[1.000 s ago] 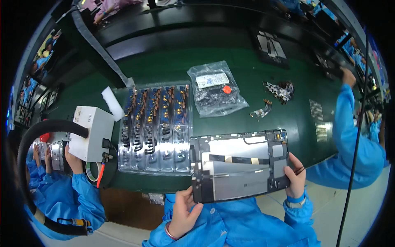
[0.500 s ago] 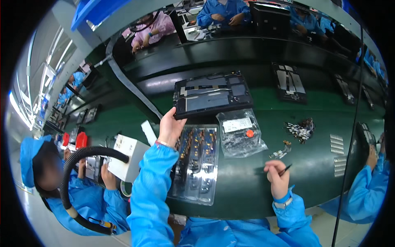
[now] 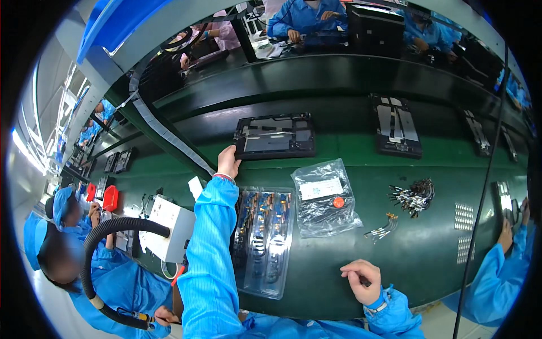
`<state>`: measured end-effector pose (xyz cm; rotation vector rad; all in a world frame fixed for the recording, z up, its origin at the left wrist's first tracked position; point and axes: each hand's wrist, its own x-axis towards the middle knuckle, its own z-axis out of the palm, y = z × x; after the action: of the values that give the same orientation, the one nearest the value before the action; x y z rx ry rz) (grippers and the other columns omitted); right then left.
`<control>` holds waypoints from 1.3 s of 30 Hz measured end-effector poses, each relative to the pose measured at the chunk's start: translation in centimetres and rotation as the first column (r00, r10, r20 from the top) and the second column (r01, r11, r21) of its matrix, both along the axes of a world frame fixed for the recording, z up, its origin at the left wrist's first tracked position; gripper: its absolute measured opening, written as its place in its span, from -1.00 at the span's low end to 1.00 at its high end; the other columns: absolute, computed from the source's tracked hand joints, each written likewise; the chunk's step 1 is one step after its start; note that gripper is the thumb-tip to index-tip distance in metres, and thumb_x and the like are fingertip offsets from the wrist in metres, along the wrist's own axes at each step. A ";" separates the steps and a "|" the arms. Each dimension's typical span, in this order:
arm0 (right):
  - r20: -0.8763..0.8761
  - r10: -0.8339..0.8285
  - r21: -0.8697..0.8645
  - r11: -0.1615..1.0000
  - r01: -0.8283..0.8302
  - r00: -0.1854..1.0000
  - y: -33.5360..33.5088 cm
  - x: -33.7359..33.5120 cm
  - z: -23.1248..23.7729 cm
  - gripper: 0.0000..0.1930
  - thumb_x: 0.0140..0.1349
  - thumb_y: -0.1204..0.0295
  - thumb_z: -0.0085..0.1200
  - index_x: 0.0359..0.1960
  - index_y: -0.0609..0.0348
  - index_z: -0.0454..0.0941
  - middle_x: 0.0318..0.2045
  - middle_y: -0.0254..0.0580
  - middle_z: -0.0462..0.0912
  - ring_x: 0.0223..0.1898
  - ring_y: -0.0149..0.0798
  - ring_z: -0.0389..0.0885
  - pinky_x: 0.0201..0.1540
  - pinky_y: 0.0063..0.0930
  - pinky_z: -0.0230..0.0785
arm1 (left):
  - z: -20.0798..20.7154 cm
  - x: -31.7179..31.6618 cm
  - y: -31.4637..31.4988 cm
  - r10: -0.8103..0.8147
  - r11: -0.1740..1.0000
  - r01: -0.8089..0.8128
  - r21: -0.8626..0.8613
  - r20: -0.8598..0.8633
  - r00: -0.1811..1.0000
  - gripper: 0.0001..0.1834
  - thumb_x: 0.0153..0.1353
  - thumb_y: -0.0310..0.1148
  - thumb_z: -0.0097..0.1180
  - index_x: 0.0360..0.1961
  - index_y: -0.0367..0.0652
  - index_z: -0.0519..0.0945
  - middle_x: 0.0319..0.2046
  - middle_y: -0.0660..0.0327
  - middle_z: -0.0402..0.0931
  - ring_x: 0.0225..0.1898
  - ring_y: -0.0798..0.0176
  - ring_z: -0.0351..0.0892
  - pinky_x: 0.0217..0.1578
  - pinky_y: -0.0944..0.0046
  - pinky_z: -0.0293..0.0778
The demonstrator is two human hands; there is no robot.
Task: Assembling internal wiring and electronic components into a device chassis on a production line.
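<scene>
My left hand is stretched far forward, with its fingers gripping the near left corner of an opened black tablet. The tablet lies face up at the back of the green bench, its grey battery cells and flat cables exposed. Nearer me, my right hand is curled over the bench around a thin black tool, mostly hidden by the fingers. A clear plastic tray of small flex parts sits below my left arm. Beside it lies a clear bag with a white label and an orange dot.
Another opened tablet lies back right. A cable pile, a few loose cables and small metal-coloured strips are on the right. A white box with a black hose stands left. Co-workers sit on both sides.
My left hand has lowered the tablet onto the bench, slightly leftward. My right hand has come nearer me and turned, so the black tool's tip no longer sticks out. The view has shifted slightly.
</scene>
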<state>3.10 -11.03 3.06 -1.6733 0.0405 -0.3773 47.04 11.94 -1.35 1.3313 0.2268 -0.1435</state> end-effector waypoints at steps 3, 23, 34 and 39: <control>-0.056 0.016 -0.004 1.000 -0.016 0.998 -0.1 -0.3 0.9 -0.82 0.06 0.67 -0.08 -0.37 0.27 0.59 -0.50 -0.16 0.57 -0.48 -0.38 0.54 -0.49 -0.65 0.28 | 0.1 0.2 -0.8 0.103 0.984 -0.095 0.151 -0.047 0.994 -0.75 0.20 -0.17 0.01 -0.17 -0.05 0.49 -0.27 0.31 0.49 -0.31 0.28 0.37 -0.10 0.16 0.23; 0.153 -0.576 -0.920 0.214 0.328 0.803 -19.5 9.7 2.0 -0.83 0.05 0.32 0.16 -0.31 0.00 0.61 -0.30 -0.29 0.55 -0.27 -0.11 0.57 -0.27 -0.28 0.45 | 11.9 -39.2 -7.8 -0.919 0.390 0.524 0.757 0.358 0.166 -0.53 0.05 -0.37 0.11 0.05 -0.17 0.43 0.14 -0.03 0.22 0.17 -0.12 0.23 0.13 0.00 0.22; 0.040 -0.648 -0.984 0.107 0.143 0.761 -20.1 12.0 -1.0 -0.78 0.00 0.30 0.20 -0.27 -0.06 0.62 -0.29 -0.27 0.58 -0.23 -0.11 0.58 -0.27 -0.26 0.47 | 1.5 -38.0 -16.9 -0.755 0.622 0.098 0.777 0.561 0.341 -0.69 -0.05 -0.50 0.09 -0.19 -0.16 0.51 -0.09 0.13 0.42 -0.02 0.04 0.40 -0.06 0.09 0.34; 0.075 -0.661 -0.978 0.099 0.185 0.747 -20.5 11.5 -0.6 -0.81 0.01 0.30 0.20 -0.30 -0.05 0.62 -0.33 -0.25 0.59 -0.25 -0.11 0.59 -0.28 -0.24 0.47 | 0.8 -37.5 -17.9 -0.751 0.633 0.094 0.769 0.579 0.319 -0.68 -0.04 -0.49 0.08 -0.17 -0.17 0.51 -0.06 0.14 0.41 0.02 0.05 0.38 -0.02 0.05 0.31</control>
<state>14.60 -31.52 2.46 -3.0384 0.8327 -0.5691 9.56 -5.92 -0.53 1.9400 -1.1843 0.1955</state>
